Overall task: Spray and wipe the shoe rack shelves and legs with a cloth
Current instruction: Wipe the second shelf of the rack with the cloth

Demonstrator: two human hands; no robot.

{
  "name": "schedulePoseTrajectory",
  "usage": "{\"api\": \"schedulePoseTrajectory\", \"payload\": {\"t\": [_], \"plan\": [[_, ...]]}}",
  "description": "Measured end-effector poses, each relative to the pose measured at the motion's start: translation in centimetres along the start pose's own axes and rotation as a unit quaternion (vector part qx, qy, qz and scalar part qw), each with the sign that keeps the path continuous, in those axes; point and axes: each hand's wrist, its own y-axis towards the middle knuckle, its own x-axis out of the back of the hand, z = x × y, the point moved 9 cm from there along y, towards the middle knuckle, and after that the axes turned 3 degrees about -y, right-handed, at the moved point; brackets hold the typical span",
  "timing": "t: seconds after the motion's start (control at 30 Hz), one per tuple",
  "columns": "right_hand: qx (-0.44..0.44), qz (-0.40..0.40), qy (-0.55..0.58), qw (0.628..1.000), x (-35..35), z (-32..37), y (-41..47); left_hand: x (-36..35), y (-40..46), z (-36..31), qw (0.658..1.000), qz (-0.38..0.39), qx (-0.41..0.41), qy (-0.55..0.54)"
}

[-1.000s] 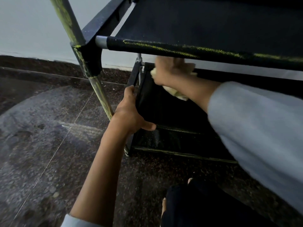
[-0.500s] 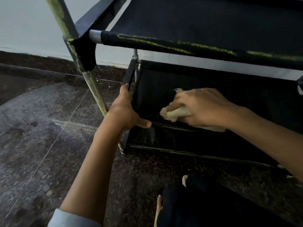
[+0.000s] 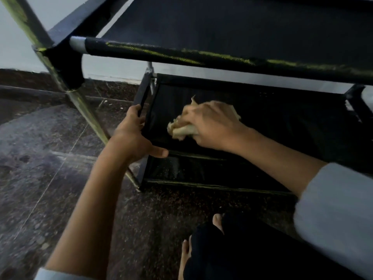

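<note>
Cream, crumpled soft cloth (image 3: 182,129) is bunched in the right hand (image 3: 212,126), fingers curled round it, pressing the black fabric middle shelf (image 3: 272,122). Left hand (image 3: 134,136) grips the shelf's dark side rail (image 3: 141,98); that light frame probably needs steadying there.

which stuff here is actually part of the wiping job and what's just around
In the job: cloth held by right hand; middle shelf; shoe rack side bar gripped by left hand.
Just around: stone floor; wall; person's foot.
</note>
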Motion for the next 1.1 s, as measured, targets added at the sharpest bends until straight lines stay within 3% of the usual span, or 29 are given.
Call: {"api": "schedulePoseTrajectory", "payload": {"t": [0.1,0.27,0.5,0.63,0.8,0.9,1.0,1.1], "plan": [[-0.048,0.021,0.046,0.998,-0.8,-3.3,-4.8,0.1,-0.2,0.0,1.000,-0.003,-0.006,-0.004],[-0.270,0.089,0.056,0.957,-2.9,-13.3,-10.6,-0.3,-1.1,-0.5,0.998,-0.001,-0.007,0.069],[-0.371,0.020,0.028,0.928,-2.0,-17.6,-5.2,-7.1,-0.9,-5.5,0.985,0.000,-0.086,0.152],[-0.344,-0.011,0.029,0.939,-1.9,-16.7,-2.3,-12.0,0.2,-5.3,0.980,0.046,-0.095,0.166],[-0.111,0.035,0.025,0.993,-1.3,-10.4,-4.8,-12.2,0.1,-4.8,0.977,-0.003,-0.140,0.162],[-0.003,0.093,0.035,0.995,-1.2,-8.0,-8.9,-11.2,-0.4,-5.0,0.969,-0.041,-0.136,0.204],[-0.054,0.126,0.050,0.989,-1.2,-10.5,-11.8,-9.5,-1.5,-4.1,0.931,-0.110,-0.094,0.336],[-0.146,0.111,0.049,0.982,-1.7,-13.8,-11.3,-8.9,-2.2,-3.6,0.929,-0.129,-0.075,0.340]]}}
